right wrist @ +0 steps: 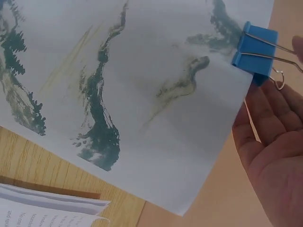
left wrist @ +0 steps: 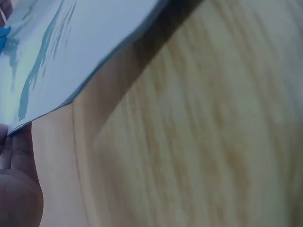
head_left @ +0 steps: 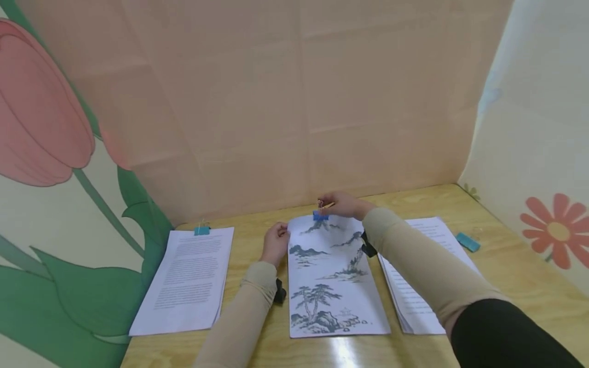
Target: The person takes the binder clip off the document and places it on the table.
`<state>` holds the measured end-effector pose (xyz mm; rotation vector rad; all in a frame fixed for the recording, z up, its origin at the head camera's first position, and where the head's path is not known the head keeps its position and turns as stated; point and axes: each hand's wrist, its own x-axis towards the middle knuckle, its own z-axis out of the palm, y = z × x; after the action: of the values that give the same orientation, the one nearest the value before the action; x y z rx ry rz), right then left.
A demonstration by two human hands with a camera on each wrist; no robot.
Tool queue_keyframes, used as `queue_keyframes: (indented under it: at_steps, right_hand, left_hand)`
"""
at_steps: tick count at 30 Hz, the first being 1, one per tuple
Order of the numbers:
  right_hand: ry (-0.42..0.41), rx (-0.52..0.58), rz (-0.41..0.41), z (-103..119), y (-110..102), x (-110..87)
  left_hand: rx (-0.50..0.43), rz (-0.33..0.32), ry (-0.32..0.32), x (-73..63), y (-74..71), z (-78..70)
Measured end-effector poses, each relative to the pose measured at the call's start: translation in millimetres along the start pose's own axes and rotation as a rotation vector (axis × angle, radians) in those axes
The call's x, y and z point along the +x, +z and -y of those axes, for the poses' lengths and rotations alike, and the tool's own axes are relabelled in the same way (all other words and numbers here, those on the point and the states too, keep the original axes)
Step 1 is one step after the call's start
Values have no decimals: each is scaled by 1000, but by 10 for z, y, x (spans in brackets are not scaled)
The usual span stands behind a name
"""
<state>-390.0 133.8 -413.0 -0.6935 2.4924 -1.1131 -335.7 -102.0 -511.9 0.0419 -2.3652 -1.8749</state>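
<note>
Near the middle of the head view, the right hand (head_left: 342, 204) grasps a blue binder clip (head_left: 320, 216) by its wire handles, with the fingers curled in behind the clip. The clip sits over the top edge of a paper stack printed with an ink landscape (head_left: 331, 278), which lies at lower centre of the frame, mountains above and pine trees below. The left hand (head_left: 275, 243) pinches this stack's upper left edge between its fingers; in the left wrist view, that end is raised above the wooden counter (head_left: 506, 255), casting a shadow.

At lower left of the head view lies a text-printed stack (head_left: 188, 281) with a teal binder clip (head_left: 202, 230) on its top edge. At lower right, partly hidden beneath the right sleeve (head_left: 414, 260), is another printed stack (head_left: 407, 296); a loose teal clip (head_left: 468, 242) lies just beside it.
</note>
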Motion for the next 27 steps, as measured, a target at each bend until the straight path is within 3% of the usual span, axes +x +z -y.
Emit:
queue_keyframes:
  at_steps: [9,17,24,27]
  right_hand:
    - [36,11,-35,-7,47,-22]
    - [18,-63,-145,-35,162,-26]
    - [8,-36,-219,-64,253,-38]
    - [21,27,-288,-94,276,-58]
  left_hand:
    - [-35,24,-62,-13,-13,41]
    - [-44,27,-80,-32,-38,33]
    - [-29,39,-88,-46,-53,38]
    - [-10,42,-94,-47,-38,33]
